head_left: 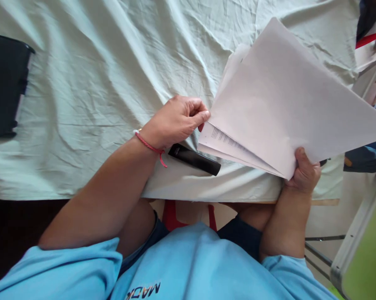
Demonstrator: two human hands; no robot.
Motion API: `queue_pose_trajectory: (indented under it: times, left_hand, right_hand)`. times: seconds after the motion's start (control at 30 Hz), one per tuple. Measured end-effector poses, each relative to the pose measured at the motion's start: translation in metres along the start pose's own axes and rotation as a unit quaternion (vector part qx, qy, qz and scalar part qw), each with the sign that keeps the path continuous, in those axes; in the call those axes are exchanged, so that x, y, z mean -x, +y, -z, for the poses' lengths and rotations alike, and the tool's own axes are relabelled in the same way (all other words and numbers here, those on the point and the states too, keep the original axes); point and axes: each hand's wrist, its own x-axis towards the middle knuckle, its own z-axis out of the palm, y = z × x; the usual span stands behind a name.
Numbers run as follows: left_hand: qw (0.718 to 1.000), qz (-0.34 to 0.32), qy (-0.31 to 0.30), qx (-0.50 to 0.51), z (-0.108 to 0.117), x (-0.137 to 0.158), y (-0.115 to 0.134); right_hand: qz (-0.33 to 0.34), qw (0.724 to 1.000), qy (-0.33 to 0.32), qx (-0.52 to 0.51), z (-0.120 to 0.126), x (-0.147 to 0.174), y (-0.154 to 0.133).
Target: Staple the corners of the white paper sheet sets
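Note:
A stack of white paper sheets [287, 96] is held tilted above the cloth-covered table. My left hand [181, 118], with a red string bracelet at the wrist, pinches the left corner of the top sheet between thumb and fingers. That corner is lifted a little, and lines of print show on a sheet beneath it. My right hand [304, 171] grips the lower edge of the stack, thumb on top and fingers hidden underneath. Just below my left hand, a black stapler-like bar [194, 159] with small lettering lies on the cloth.
A pale green wrinkled cloth [97, 83] covers the table, whose front edge runs close to my body. At the far left lies a black tray-like object [6, 85], partly out of view. A green-topped table with a metal edge [365, 246] stands at the lower right.

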Motion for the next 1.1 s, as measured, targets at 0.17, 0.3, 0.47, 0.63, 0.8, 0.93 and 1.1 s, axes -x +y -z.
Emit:
queue_pose_trajectory:
  times: [0.17,0.3,0.47,0.63,0.8,0.93,1.1]
  left_hand:
    - [1.0,0.005,0.009,0.008,-0.0014,0.0008,0.0031]
    - [0.998,0.0,0.011,0.061,-0.0058,0.0009,0.0003]
    - [0.999,-0.015,0.014,0.042,-0.0054,0.0011,-0.001]
    - [1.0,-0.012,0.013,0.002,-0.0022,0.0031,0.0019]
    - [0.998,0.0,0.06,0.036,-0.0044,0.0046,0.0065]
    - [0.992,-0.004,0.075,0.096,-0.0083,0.0042,0.0083]
    - [0.993,-0.004,0.072,0.096,-0.0095,0.005,0.007]
  right_hand:
    - [0.008,1.0,0.002,-0.003,-0.0002,0.0004,0.0002]
    - [0.011,1.0,-0.001,-0.002,-0.0016,0.0014,-0.0008]
    - [0.009,1.0,0.005,0.006,-0.0024,0.0031,-0.0024]
    - [0.013,1.0,0.005,0.008,-0.0043,0.0041,-0.0037]
    - [0.016,1.0,0.009,0.01,-0.0048,0.0057,-0.0042]
    - [0.009,1.0,0.012,0.014,-0.0035,0.0059,-0.0036]
    - [-0.001,1.0,0.014,0.02,-0.0031,0.0069,-0.0045]
